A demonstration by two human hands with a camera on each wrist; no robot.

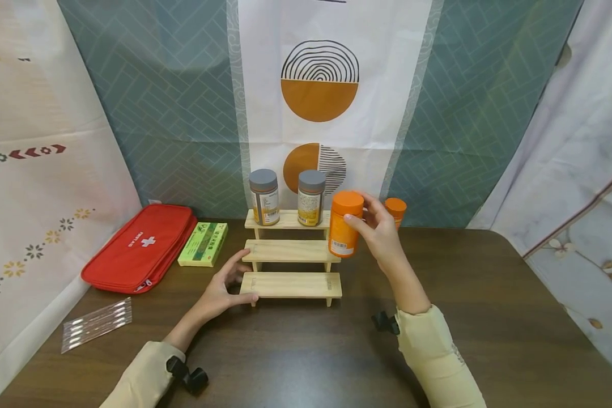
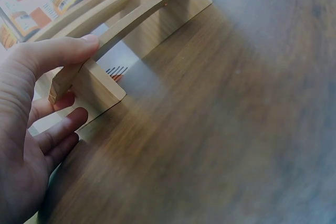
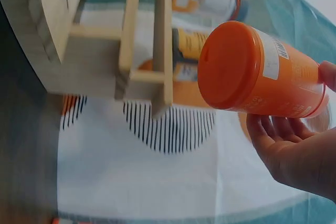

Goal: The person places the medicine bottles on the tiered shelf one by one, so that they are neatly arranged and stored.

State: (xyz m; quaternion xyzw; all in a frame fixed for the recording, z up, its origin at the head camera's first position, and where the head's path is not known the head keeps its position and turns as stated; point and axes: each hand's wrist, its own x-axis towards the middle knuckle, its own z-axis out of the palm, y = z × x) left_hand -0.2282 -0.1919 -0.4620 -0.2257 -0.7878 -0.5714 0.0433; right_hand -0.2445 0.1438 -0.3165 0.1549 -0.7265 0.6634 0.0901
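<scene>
In the head view my right hand holds an orange bottle with an orange cap, upright at the right end of a three-step wooden rack. The right wrist view shows the bottle's base clear of the rack, its barcode label facing up. My left hand grips the rack's left end; in the left wrist view the thumb lies over the front step and the fingers are below. Two grey-capped jars stand on the top step, apart from each other.
Behind the right hand stands a second orange-capped bottle, partly hidden. On the left lie a red first-aid pouch, a green-yellow box and a clear packet of swabs. Fabric backdrops rise behind the brown table.
</scene>
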